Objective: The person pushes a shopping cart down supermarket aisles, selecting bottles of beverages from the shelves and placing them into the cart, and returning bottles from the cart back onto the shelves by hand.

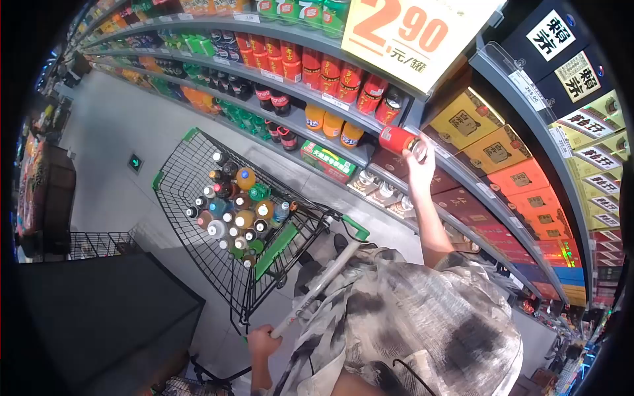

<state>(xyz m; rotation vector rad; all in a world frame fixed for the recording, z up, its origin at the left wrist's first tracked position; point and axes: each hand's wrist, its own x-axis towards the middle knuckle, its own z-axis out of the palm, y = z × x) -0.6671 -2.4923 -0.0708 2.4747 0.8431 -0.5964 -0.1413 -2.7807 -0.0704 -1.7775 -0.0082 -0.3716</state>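
Red can: point(395, 140) in the right hand, lying over on its side just in front of the drinks shelf point(307, 91); metal end turned toward the wearer, red side toward the shelf.
Right hand: point(422, 165) fingers curled in around the can at its metal end, no visible gap; probably gripped there because the arm reaches it from that side. Far-side fingertips hidden.
Left hand: point(263, 342) low, fingers wrapped around the end of the handle point(320, 288); likely steadies the cart point(173, 157) while the other arm is stretched out.
Bottles: point(230, 216) many, mixed colours, crowded in the cart with caps up; presumably kept upright by leaning on one another. Bunched toward the handle end, bare wire at the far end.
Row of cans: point(350, 82) red, upright, side by side on the shelf beside the held can; similar colour suggests one kind grouped together.
Price sign: point(409, 43) large, reads 2.90, above the end of that row; probably placed to catch the eye.
Orange bottles: point(332, 125) one level below the cans.
Boxes: point(498, 146) yellow, on the neighbouring shelving, right of the hand; flat sides let them stand close.
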